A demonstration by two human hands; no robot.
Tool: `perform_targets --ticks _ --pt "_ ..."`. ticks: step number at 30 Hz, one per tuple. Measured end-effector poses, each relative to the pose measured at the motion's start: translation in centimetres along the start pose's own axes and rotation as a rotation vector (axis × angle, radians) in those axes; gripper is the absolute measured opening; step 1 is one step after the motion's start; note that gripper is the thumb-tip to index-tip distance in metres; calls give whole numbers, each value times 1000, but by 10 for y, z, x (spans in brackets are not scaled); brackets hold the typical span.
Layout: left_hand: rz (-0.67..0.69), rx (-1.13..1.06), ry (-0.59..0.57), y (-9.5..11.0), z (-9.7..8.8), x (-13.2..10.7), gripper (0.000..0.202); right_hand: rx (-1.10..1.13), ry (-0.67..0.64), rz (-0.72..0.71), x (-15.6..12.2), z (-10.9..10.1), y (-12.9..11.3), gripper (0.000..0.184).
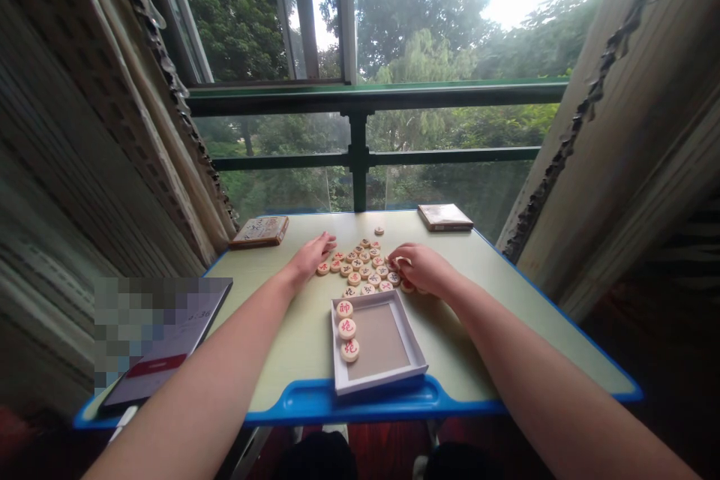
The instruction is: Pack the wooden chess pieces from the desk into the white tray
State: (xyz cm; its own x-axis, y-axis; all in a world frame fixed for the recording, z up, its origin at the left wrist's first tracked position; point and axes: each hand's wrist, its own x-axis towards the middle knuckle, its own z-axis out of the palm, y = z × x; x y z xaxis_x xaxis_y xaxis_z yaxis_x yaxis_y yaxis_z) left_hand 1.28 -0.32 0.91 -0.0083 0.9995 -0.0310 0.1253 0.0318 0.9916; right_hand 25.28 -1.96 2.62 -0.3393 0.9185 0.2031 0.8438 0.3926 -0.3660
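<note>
Many round wooden Chinese chess pieces (pixel 364 271) with red or dark characters lie face up in a loose cluster mid-table. My left hand (pixel 313 253) rests at the cluster's left edge, fingers stretched out and holding nothing, close to a red-marked piece (pixel 322 268). On the right side, my right hand (pixel 417 265) reaches over the pieces with loosely bent fingers, its fingertips at the cluster's edge and partly covering some pieces. In front of the cluster stands a shallow white box tray (pixel 380 381). Three red-marked pieces (pixel 347 328) form a column along its left wall.
A single piece (pixel 379 231) lies apart behind the cluster. Flat boxes stand at the back left (pixel 259 231) and back right (pixel 445 217). A tablet (pixel 169 349) lies at the left. The table has a blue edge (pixel 388 409); window, railing and curtains surround it.
</note>
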Motion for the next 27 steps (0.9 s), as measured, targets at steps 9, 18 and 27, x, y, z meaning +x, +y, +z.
perform_targets --ticks 9,18,27 --pt "52 180 25 6 -3 -6 35 -9 -42 130 0 -6 1 27" --pt "70 689 11 11 -18 -12 24 -29 -168 252 -6 -30 4 22" --pt "226 876 -2 4 -12 -15 33 2 -241 255 -8 -31 3 23"
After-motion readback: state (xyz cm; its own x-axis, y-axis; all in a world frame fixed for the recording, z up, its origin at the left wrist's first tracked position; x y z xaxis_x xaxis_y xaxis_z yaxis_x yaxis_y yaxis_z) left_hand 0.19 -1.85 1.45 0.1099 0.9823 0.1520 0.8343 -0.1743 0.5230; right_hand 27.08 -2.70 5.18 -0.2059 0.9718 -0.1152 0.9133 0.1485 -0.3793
